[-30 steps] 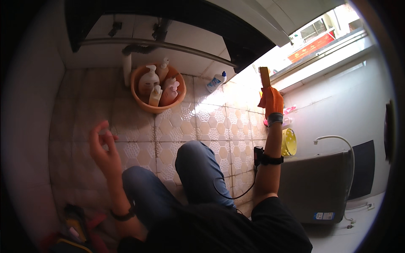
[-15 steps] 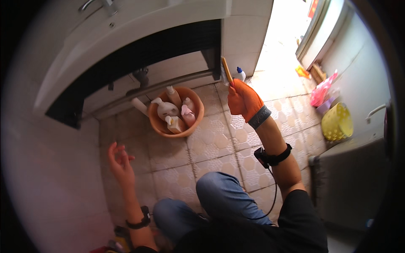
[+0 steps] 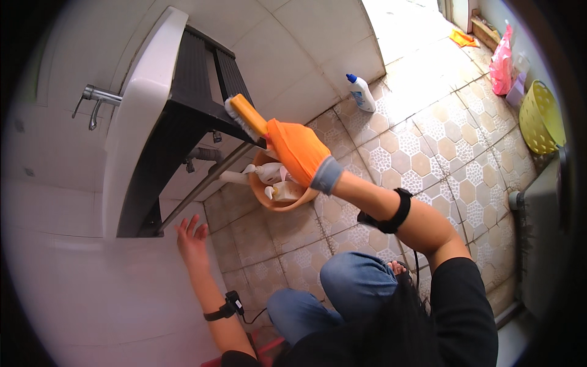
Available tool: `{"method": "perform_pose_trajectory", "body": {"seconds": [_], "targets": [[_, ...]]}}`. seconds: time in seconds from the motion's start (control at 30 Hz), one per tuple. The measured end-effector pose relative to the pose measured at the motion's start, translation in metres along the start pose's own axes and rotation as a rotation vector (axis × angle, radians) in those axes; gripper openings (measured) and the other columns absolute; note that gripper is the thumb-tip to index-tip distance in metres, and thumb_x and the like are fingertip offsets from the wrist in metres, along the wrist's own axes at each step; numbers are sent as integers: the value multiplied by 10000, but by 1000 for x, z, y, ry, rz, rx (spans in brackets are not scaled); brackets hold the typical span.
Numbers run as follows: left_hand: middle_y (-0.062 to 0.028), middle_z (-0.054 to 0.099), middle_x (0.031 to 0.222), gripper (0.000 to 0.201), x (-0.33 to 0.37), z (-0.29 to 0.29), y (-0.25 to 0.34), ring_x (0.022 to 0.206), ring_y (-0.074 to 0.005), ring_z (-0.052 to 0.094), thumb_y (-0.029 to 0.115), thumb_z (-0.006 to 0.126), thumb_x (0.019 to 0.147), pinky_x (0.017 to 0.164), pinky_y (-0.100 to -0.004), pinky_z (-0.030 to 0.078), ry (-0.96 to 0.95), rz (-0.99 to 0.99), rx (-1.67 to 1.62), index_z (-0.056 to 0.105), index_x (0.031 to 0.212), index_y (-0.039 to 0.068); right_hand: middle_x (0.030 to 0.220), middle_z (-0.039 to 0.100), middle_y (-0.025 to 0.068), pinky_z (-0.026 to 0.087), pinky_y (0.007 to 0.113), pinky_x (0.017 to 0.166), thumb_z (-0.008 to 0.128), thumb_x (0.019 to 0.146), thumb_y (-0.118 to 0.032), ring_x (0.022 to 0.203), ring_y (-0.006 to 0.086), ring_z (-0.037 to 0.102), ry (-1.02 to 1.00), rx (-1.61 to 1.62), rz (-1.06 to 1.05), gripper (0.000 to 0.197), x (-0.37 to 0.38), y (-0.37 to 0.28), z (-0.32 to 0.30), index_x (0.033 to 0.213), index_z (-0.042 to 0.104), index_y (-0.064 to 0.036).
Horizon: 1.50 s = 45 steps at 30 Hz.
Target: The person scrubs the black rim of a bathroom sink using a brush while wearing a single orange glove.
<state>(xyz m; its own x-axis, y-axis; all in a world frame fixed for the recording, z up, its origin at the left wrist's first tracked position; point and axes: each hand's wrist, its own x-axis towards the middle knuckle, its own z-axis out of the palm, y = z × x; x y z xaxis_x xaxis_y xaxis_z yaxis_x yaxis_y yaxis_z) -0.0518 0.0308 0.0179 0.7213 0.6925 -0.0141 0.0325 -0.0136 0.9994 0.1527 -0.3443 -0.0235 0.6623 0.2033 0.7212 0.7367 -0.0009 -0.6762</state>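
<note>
An orange glove with a grey cuff covers my right hand [image 3: 299, 150], which is closed around a scrubbing brush [image 3: 247, 115] with a yellow-orange back and pale bristles. The brush head lies against or just in front of the corner of the black vanity frame [image 3: 197, 110] under the white washbasin [image 3: 137, 98]; whether it touches cannot be made out. My bare left hand [image 3: 192, 238] is raised near the frame's lower end, fingers apart and holding nothing. Partly behind the gloved hand, an orange basin [image 3: 269, 199] on the floor holds several pump bottles [image 3: 284, 191].
A white bottle with a blue cap [image 3: 362, 95] stands by the tiled wall. At the right are a yellow perforated basket [image 3: 541, 119], a pink plastic bag [image 3: 501, 64] and an orange cloth [image 3: 463, 39]. A metal rail [image 3: 208, 183] runs below the vanity; a chrome tap [image 3: 101, 95] sits above.
My view has turned toward the washbasin. My right hand has brought the brush leftward from beside the vanity to its black frame, now partly covering the basin. My left hand stays open.
</note>
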Motion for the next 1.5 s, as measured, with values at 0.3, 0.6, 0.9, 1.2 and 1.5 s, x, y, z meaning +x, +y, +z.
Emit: {"method": "perform_pose_trajectory", "body": {"seconds": [0.3,0.6,0.9,1.2,1.5], "targets": [[-149,696,1353,544,25,-1,12,1047,-233,673,503,582,1087,918,-349,563,-94,-107,-144,631,1297,4,958,719,180,585,439,777,650,923,-123,906,409,715,39,-113,-104,183,34,-18,4,1072,598,-29],[-105,757,1238,398,44,-6,12,1013,-182,716,399,659,1062,855,-302,579,-115,-155,-277,690,1211,31,859,682,168,568,463,689,716,882,-124,791,413,706,-50,-116,-51,208,31,-26,-18,1039,615,-32],[-91,744,1126,245,21,7,26,931,-211,686,279,668,1078,776,-333,551,50,-243,-118,669,1171,52,884,693,168,588,450,694,696,941,-153,780,392,724,-126,-167,-117,187,62,-22,-23,1054,629,-19],[-78,623,938,252,-43,5,82,806,-202,582,278,659,1081,681,-319,464,213,-154,-201,603,1055,34,987,757,254,602,512,828,557,998,-152,936,464,736,-108,-307,74,278,196,56,36,1176,652,40],[-104,655,1015,597,-45,20,141,821,-187,542,529,628,1055,729,-303,447,18,-154,-264,613,1120,-63,813,686,174,554,496,719,615,987,-112,802,458,682,-121,-60,-118,127,101,17,5,1075,578,-29]]}}
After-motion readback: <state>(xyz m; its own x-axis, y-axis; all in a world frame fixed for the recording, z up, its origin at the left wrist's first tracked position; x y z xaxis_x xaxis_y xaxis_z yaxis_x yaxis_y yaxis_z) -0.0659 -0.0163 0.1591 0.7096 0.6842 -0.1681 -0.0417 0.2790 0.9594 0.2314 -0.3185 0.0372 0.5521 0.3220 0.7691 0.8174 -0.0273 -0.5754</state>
